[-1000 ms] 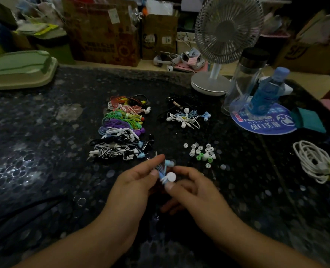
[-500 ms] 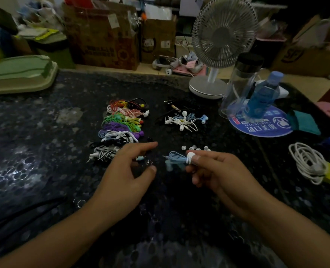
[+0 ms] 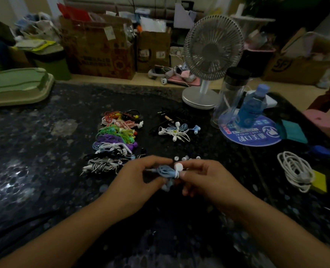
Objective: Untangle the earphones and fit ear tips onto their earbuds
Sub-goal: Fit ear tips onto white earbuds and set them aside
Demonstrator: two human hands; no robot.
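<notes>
A coiled light-blue earphone bundle (image 3: pixel 166 171) hangs between both hands above the dark table. My left hand (image 3: pixel 141 178) pinches its left side with thumb and forefinger. My right hand (image 3: pixel 208 180) grips the right side, where a white ear tip (image 3: pixel 178 167) shows at the fingertips. A blue earbud (image 3: pixel 166 187) dangles below the coil. Loose white ear tips (image 3: pixel 185 158) lie just beyond my hands. A row of bundled coloured earphones (image 3: pixel 114 141) lies to the left, and a tangled white-and-blue pile (image 3: pixel 176 131) sits farther back.
A desk fan (image 3: pixel 208 60), a clear jar (image 3: pixel 230 97) and a blue bottle (image 3: pixel 252 107) on a round blue pad (image 3: pixel 251 138) stand at the back right. A white cable coil (image 3: pixel 295 170) lies at the right. A green tray (image 3: pixel 15 87) is back left.
My left hand moved in from the left and took hold of the blue bundle again. The coil now sits between both hands, a little higher than before.
</notes>
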